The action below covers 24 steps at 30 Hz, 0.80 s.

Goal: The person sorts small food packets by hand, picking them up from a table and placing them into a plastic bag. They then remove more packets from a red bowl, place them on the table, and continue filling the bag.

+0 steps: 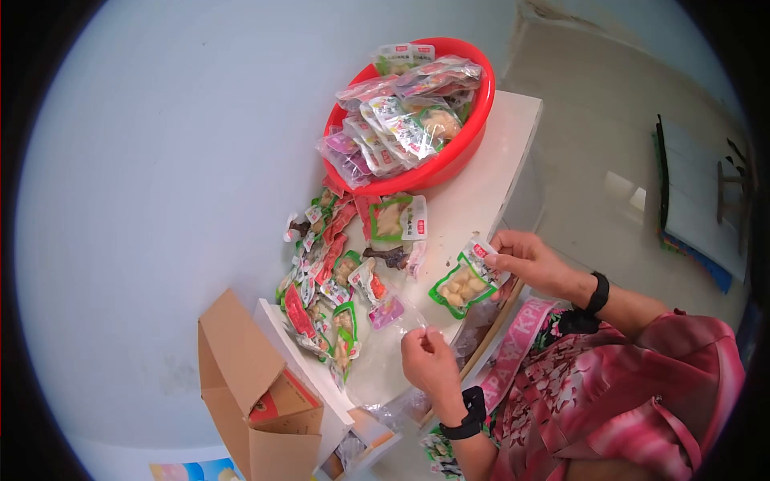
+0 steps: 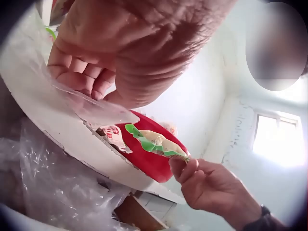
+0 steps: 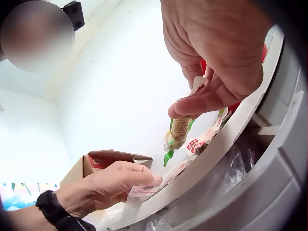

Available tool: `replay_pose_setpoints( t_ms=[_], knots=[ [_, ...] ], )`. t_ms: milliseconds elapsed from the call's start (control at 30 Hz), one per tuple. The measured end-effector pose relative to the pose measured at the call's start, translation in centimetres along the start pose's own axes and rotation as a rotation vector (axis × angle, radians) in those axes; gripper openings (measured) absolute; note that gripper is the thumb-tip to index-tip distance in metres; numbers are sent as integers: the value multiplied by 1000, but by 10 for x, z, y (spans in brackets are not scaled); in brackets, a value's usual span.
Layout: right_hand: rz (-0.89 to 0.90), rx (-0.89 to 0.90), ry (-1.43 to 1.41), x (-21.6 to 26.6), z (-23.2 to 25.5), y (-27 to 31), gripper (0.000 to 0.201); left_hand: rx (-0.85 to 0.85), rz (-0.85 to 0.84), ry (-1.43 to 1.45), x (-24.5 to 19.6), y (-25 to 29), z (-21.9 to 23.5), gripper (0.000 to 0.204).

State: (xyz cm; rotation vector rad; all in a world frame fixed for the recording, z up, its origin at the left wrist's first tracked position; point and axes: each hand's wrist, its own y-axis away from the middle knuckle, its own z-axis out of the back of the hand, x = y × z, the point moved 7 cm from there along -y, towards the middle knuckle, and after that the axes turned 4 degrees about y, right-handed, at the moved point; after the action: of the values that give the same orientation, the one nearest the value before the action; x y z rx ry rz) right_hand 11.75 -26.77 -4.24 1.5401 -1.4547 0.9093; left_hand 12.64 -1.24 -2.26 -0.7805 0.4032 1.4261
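Note:
My right hand pinches the top corner of a green-edged vacuum snack packet with pale, round pieces inside. In the left wrist view this packet shows edge-on, bulging in the middle. My left hand, nearer the cardboard box, pinches a clear plastic bag between thumb and curled fingers. Beside the bag, a purple-ended packet lies on the white tabletop. A loose heap of small snack packets spreads along the table's wall side.
A red basin full of filled clear bags stands at the table's far end. An opened cardboard box is at the near left, by the wall. Crumpled clear plastic fills the space below the table edge.

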Motion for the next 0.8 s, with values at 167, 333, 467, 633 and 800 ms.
replay_pose_setpoints(
  t_ms=[167, 333, 467, 633, 800],
  knots=[
    [17, 38, -31, -7, -17, -4, 21, -72, 20, 261, 3, 7, 12, 16],
    [43, 93, -68, -5, -34, -8, 21, -136, -55, 235, -9, 15, 9, 16],
    [94, 43, -89, -1, -27, -5, 20, -159, -155, 121, -16, 16, 6, 15],
    [90, 86, -78, 5, -30, -2, 19, -5, 27, 251, -12, 14, -3, 14],
    [51, -10, 29, -21, -25, -12, 21, -151, 115, 582, 6, 12, -3, 13]
  ],
)
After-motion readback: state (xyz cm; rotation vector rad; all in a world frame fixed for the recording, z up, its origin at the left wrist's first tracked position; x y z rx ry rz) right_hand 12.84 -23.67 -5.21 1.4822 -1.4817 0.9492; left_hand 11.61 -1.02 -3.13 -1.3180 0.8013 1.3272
